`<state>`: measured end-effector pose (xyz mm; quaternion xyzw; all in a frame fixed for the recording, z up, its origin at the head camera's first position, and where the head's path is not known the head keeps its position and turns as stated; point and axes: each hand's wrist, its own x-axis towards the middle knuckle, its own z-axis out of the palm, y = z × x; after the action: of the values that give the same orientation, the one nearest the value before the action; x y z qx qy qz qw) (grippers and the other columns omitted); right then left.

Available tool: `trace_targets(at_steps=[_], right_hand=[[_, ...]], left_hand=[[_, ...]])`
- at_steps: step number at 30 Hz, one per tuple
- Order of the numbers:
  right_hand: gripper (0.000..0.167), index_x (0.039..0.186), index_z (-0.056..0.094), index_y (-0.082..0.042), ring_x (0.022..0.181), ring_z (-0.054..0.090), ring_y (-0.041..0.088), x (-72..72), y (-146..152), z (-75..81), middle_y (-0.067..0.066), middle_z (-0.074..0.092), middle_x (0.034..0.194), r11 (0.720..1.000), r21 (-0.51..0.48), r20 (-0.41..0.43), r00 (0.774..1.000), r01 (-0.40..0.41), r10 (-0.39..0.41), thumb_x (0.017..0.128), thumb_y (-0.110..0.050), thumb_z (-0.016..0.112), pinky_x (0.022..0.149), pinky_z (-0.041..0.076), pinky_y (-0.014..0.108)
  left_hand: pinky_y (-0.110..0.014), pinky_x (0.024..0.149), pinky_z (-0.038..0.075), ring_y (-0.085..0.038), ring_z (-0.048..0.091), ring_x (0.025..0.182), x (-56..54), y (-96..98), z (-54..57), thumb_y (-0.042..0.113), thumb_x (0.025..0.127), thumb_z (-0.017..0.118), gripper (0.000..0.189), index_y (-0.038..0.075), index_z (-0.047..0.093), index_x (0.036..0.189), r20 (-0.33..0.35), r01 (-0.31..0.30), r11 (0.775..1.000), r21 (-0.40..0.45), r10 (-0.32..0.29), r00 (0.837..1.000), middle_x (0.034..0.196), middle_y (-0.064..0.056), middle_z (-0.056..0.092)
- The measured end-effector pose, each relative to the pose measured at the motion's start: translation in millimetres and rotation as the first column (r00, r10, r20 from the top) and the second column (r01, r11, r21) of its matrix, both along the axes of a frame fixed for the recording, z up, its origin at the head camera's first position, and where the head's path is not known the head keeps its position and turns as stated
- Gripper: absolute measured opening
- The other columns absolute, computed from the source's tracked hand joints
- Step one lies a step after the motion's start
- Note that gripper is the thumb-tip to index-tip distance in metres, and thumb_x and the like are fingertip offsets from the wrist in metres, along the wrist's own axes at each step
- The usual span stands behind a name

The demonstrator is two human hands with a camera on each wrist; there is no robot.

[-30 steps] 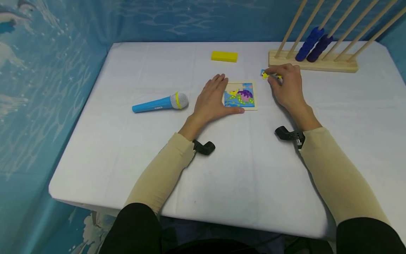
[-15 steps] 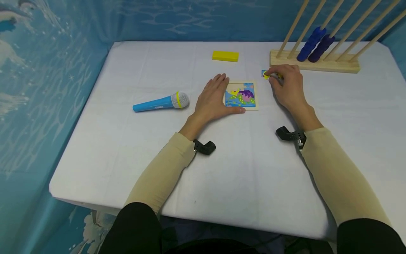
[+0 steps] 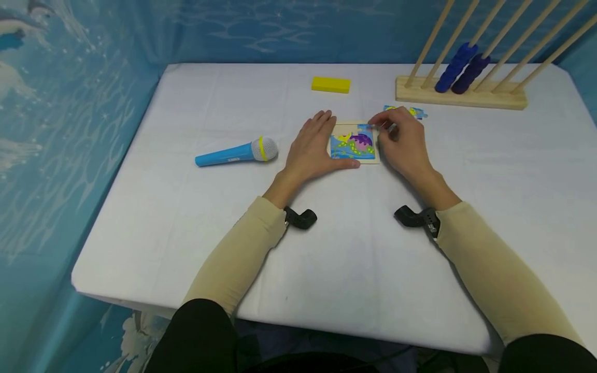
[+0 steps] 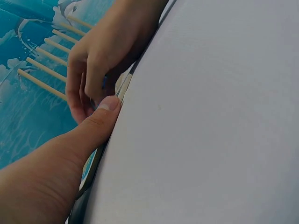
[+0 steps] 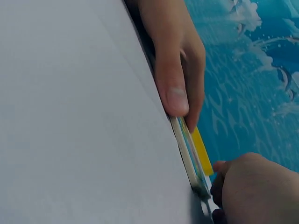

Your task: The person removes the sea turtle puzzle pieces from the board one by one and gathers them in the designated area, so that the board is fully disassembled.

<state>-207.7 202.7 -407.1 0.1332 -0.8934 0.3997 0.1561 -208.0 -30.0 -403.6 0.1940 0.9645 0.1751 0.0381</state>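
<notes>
Puzzle board (image 3: 346, 129) flat, edges squared to table (image 3: 326, 259), long axis unclear

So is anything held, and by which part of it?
Left hand steadies the puzzle board at its left and near edges; whether the right hand holds anything can't be told.

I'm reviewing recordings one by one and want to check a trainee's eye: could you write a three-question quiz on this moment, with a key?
1. How many rods of the wooden stand carry beads?

2. In the head view, what lies left of the person's left grip?
A) the yellow block
B) the blue microphone
C) the wooden stand

3. True or false: the puzzle board is completely filled in.

Key: 1. Two. 2. B. 3. False; bare wood shows at the upper left.
</notes>
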Motion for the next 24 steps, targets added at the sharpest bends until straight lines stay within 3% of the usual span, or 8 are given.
trace_targets(at_steps=[6, 13, 20, 24], right_hand=[[0.025, 0.114, 0.074, -0.002, 0.088, 0.048, 0.02, 2.4, -15, 3.1, 0.015, 0.059, 0.104, 0.998, 0.035, 0.129, 0.991, -0.043, 0.038, 0.094, 0.002, 0.06, 0.077, 0.036, 0.027], [0.025, 0.115, 0.07, 0.003, 0.091, 0.046, 0.024, 0.4, -19, 4.9, 0.017, 0.053, 0.105, 0.995, 0.071, 0.177, 0.982, -0.072, 0.058, 0.092, -0.001, 0.059, 0.08, 0.035, 0.032], [0.024, 0.112, 0.069, 0.005, 0.088, 0.045, 0.026, -4.0, -19, 6.2, 0.018, 0.05, 0.102, 0.991, 0.098, 0.181, 0.981, -0.095, 0.076, 0.091, -0.003, 0.063, 0.078, 0.035, 0.036], [0.016, 0.1, 0.071, 0.008, 0.092, 0.047, 0.027, -4.6, -20, 4.4, 0.019, 0.052, 0.103, 0.988, 0.1, 0.141, 0.985, -0.117, 0.102, 0.091, -0.003, 0.062, 0.08, 0.035, 0.034]], left_hand=[[-0.025, 0.131, -0.006, -0.012, 0.002, 0.165, -1.3, 1.2, -0.9, 0.09, 0.077, 0.064, 0.126, 0.014, 0.023, 0.169, -0.004, -0.001, 1.0, -0.007, 0.001, 1.0, 0.178, 0.001, 0.013], [-0.025, 0.131, -0.006, -0.013, 0.003, 0.165, -1.4, 0.7, -2.5, 0.09, 0.077, 0.064, 0.126, 0.014, 0.024, 0.169, -0.004, -0.004, 1.0, -0.008, 0.004, 1.0, 0.178, 0.0, 0.014], [-0.024, 0.13, -0.007, -0.012, 0.002, 0.165, -3.3, 1.1, -2.5, 0.09, 0.078, 0.063, 0.125, 0.015, 0.023, 0.169, -0.012, -0.007, 1.0, -0.019, 0.007, 1.0, 0.178, 0.001, 0.013], [-0.024, 0.131, -0.007, -0.011, 0.001, 0.165, -2.9, 0.4, -2.1, 0.091, 0.077, 0.063, 0.126, 0.015, 0.023, 0.169, -0.005, -0.011, 1.0, -0.02, 0.011, 1.0, 0.178, 0.001, 0.013]])
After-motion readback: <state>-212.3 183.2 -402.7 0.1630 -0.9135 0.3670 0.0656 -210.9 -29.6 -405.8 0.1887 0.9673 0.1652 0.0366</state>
